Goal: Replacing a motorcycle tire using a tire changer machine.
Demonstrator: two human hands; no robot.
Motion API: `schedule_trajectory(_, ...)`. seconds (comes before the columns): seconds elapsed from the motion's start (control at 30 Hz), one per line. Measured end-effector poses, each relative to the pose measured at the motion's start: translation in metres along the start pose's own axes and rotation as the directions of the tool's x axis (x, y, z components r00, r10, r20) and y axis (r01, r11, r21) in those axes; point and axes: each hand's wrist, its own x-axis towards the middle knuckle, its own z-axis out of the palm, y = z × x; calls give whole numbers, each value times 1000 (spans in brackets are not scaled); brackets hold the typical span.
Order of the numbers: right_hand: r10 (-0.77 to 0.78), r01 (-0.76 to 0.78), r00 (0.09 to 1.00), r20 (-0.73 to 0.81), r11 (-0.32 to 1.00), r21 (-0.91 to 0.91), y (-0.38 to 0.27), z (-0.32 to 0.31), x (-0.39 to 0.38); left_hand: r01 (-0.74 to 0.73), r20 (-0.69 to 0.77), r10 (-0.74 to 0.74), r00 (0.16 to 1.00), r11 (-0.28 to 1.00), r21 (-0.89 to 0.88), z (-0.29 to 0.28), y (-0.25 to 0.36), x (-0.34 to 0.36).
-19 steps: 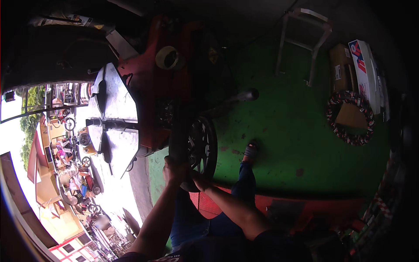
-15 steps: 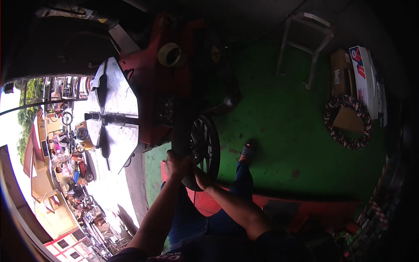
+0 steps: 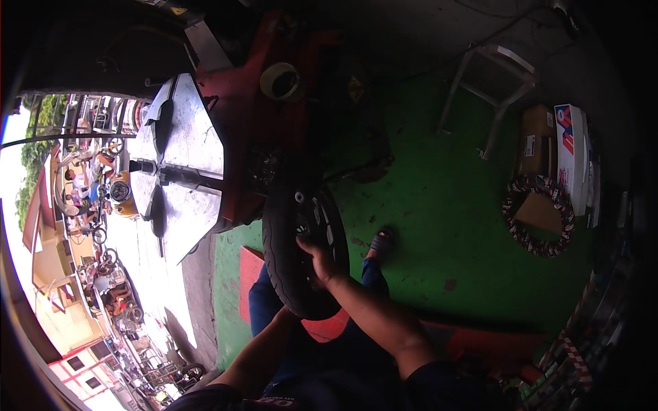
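A motorcycle wheel (image 3: 281,246) with a black tyre and dark spoked rim is tilted in front of me, below a red tyre-changing machine (image 3: 247,96) with an angular silver turntable (image 3: 192,205). My right hand (image 3: 319,264) grips the wheel on its side, fingers curled at the rim. My left hand (image 3: 288,314) reaches to the tyre's lower edge; its fingers are hidden behind the tyre.
A wrapped tyre (image 3: 508,212) lies beside a cardboard box (image 3: 538,137) and white box (image 3: 579,161) at right. A metal stand (image 3: 504,99) stands behind. My sandalled foot (image 3: 380,243) rests on green floor (image 3: 439,240). At left, parked motorcycles (image 3: 99,233) and people show in bright light.
The wheel has turned and risen toward me, showing more tyre tread. My left hand moved down behind its lower edge, while my right hand moved up onto the rim.
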Motion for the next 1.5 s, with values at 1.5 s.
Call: schedule_trajectory(1.5,-745,576,589,-313,659,-484,-273,-157,74,240,-12,-241,970,955,174,64,192,110)
